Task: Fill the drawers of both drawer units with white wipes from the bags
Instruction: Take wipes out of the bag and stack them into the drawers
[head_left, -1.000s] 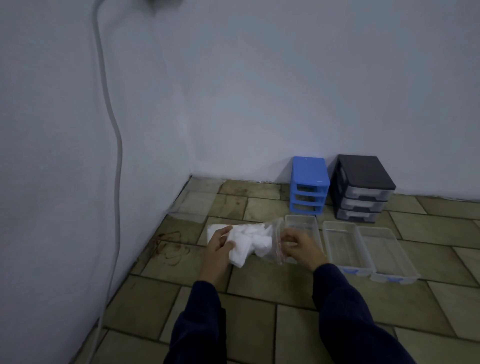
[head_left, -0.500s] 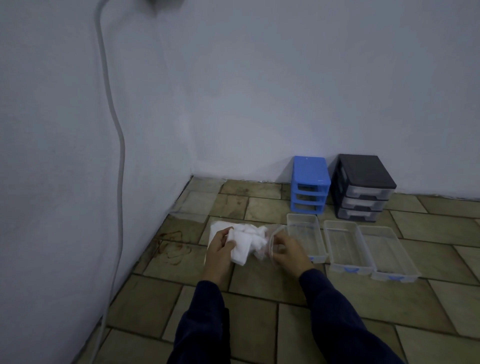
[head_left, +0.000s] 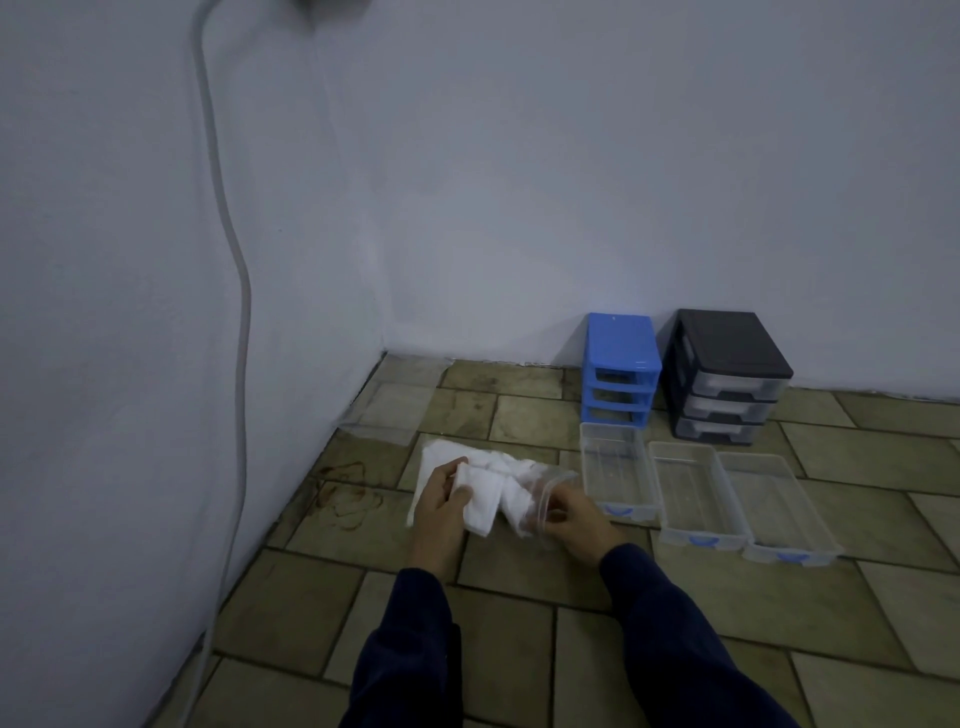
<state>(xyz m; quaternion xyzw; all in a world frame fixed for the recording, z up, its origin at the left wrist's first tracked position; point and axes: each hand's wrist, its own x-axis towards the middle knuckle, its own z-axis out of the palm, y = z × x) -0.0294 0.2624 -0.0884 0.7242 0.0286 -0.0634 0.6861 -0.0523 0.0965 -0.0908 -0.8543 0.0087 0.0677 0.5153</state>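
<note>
We see our left hand (head_left: 439, 501) gripping a bunch of white wipes (head_left: 485, 491), thumb over the top and fingers curled beneath, low over the tiled floor (head_left: 519, 670). Our right hand (head_left: 576, 519) pinches the open mouth of a clear plastic bag (head_left: 545, 493), fingers curled round its edge; the wipes bridge the gap between the two hands, one end at the bag's mouth. Beneath the left hand a flat white packet (head_left: 434, 457) lies on the tiles. Just right of the bag, three clear drawers (head_left: 711, 493) with blue handles sit side by side on the floor, nothing in them that we can see. Behind them, against the wall, stands the blue drawer unit (head_left: 621, 358) with its three slots open, and touching or just beside it the black drawer unit (head_left: 727, 364), its clear drawers pushed in. A grey cable (head_left: 241, 332) runs down the left wall
</note>
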